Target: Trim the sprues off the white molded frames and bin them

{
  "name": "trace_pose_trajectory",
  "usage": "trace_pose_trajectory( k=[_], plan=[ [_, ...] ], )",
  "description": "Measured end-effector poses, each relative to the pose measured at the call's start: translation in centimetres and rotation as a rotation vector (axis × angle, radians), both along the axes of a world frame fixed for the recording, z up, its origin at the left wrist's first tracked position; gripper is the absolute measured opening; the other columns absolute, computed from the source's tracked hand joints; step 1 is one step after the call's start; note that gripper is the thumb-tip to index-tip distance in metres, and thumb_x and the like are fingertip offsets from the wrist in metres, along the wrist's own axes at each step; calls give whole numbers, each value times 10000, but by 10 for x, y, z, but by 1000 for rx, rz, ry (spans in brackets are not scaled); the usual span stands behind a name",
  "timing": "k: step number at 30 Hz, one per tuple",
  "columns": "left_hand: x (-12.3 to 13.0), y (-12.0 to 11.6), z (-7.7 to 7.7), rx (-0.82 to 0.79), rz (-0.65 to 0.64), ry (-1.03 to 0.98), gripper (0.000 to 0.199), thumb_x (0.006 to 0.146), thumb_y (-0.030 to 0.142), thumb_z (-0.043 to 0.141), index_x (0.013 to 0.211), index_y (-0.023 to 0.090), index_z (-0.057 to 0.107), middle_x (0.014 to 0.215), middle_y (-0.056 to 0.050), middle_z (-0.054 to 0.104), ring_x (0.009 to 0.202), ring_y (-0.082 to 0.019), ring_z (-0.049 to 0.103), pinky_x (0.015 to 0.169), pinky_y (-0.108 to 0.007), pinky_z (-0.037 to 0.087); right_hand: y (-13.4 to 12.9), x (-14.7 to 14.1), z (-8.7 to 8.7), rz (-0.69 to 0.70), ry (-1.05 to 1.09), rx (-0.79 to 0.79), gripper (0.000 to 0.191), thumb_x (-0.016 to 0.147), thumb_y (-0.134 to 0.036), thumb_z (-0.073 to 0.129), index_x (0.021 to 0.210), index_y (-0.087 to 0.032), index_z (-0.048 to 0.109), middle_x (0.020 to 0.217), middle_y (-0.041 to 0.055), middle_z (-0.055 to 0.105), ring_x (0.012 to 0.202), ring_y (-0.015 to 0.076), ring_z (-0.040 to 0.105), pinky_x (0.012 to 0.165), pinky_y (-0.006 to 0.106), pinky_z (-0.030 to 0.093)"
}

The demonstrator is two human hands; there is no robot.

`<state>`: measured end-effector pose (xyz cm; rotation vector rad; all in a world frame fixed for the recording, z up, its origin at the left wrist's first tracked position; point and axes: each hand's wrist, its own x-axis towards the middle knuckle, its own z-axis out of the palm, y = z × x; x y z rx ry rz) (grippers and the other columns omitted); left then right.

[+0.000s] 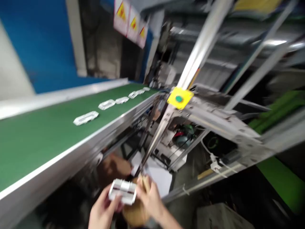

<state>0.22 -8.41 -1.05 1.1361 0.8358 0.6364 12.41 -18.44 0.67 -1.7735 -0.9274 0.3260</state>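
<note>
The person's left hand (105,205) is clamped on a white rectangular plastic-looking frame with slots (123,191), thumb across its lower left part. The right hand (152,198) is at the frame's right end, fingers bent inward by a slim pale tan item (145,183); owing to blur, I cannot tell whether it grips this item, the frame, or both. The frame is in the air, outside the near long edge of a flat green conveyor belt (43,140), well apart from the silver metal rail (114,121) bordering that edge.

On the belt, a row of at least five similar elongated white pieces (85,118) runs toward the far end, the nearest lying between the two long edges. Beyond that near edge, a yellow box with a round green button (179,98) is mounted on a silver metal upright (199,41). Red-and-white warning signs with yellow triangles (130,24) hang above the belt's far end.
</note>
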Motion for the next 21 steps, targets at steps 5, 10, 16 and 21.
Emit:
trace_pose_trajectory(
  k=[5, 10, 16, 21],
  plan=[
    [-30, -21, 5, 50, -133, -95, 492, 807, 354, 590, 1242, 170, 451, 922, -62, 644, 739, -203, 610, 628, -297, 482, -10, -5, -1, 116, 116, -15, 112, 815, -277, 537, 842, -198, 463, 749, -13, 512, 671, 111, 521, 663, 229, 455],
    [-43, -23, 12, 14, -107, -124, 412, 847, 324, 549, 1222, 161, 497, 944, -72, 647, 788, -201, 593, 674, -288, 471, -14, -9, 2, 151, 169, -24, 115, 823, -262, 552, 864, -191, 472, 754, -9, 495, 679, 109, 512, 663, 227, 450],
    [-48, -25, 9, -52, -8, -208, 300, 834, 283, 579, 1107, 168, 529, 909, -62, 662, 785, -188, 613, 695, -277, 475, -14, -14, 0, 159, 192, -26, 108, 824, -255, 559, 864, -192, 481, 758, -12, 493, 685, 107, 508, 667, 223, 444],
    [-51, -21, 6, -100, 64, -193, 223, 846, 301, 566, 1014, 154, 572, 854, -56, 661, 764, -178, 614, 694, -276, 484, -15, -13, 3, 169, 189, -26, 108, 825, -242, 559, 883, -190, 483, 769, -12, 492, 692, 106, 506, 673, 225, 439]
  ],
)
